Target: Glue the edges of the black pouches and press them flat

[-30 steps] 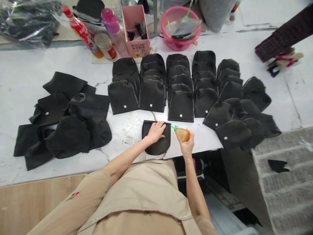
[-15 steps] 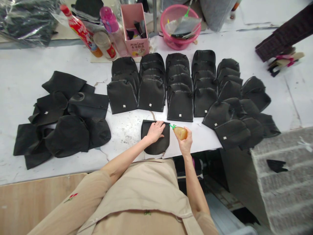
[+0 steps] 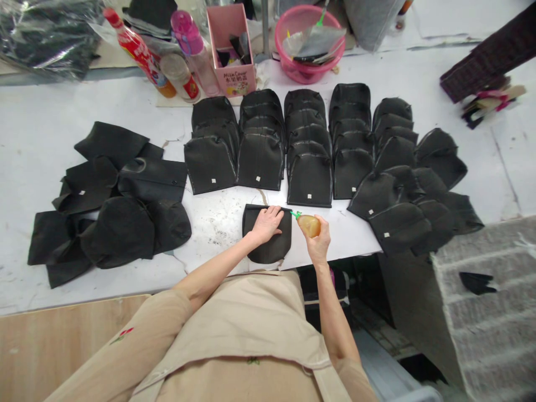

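A flat black pouch-like piece (image 3: pixel 272 248) with a rounded lower end lies on the white table in front of me. My left hand (image 3: pixel 267 224) rests on it, fingers stretched out flat near its folded upper edge. In my right hand (image 3: pixel 319 241) is a squeeze bottle (image 3: pixel 310 226) with amber liquid and a green nozzle. The nozzle tip points left at the piece's upper right corner; whether it touches I cannot tell. Just beyond my hands stand rows of overlapping black pouches (image 3: pixel 309 181), several with a small white tag.
Loose black pieces (image 3: pixel 117 231) are heaped on the left. Along the back are a red-labelled bottle (image 3: pixel 134 47), a glass jar (image 3: pixel 178 75), a pink-capped bottle (image 3: pixel 201 61), a pink box (image 3: pixel 234 78) and a pink basin (image 3: pixel 288 61). Grey striped fabric (image 3: pixel 473 324) lies at lower right.
The whole view has shifted very slightly. My hands, the squeeze bottle and the black piece keep nearly the same places relative to each other.
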Demonstrator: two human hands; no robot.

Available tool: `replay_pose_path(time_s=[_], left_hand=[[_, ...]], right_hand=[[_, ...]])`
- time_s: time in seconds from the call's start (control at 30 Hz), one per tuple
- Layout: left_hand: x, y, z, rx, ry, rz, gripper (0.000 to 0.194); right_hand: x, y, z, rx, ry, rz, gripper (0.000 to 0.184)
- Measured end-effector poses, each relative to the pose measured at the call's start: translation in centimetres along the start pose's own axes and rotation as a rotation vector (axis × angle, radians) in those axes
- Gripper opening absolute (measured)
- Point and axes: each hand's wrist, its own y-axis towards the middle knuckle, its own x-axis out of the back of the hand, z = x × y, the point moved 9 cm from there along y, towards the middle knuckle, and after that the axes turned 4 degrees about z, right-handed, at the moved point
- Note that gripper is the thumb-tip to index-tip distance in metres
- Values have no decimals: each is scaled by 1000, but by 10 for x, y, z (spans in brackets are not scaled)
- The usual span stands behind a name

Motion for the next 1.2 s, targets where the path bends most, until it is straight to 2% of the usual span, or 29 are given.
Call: replay_pose_path(time_s=[0.27, 1.2], left_hand=[[-1, 1, 0, 6, -10, 3, 60], [1, -1, 0, 3, 20, -4, 60]], right_hand=[[7, -5, 1, -24, 12, 2, 50], [3, -1, 2, 55, -78, -40, 51]])
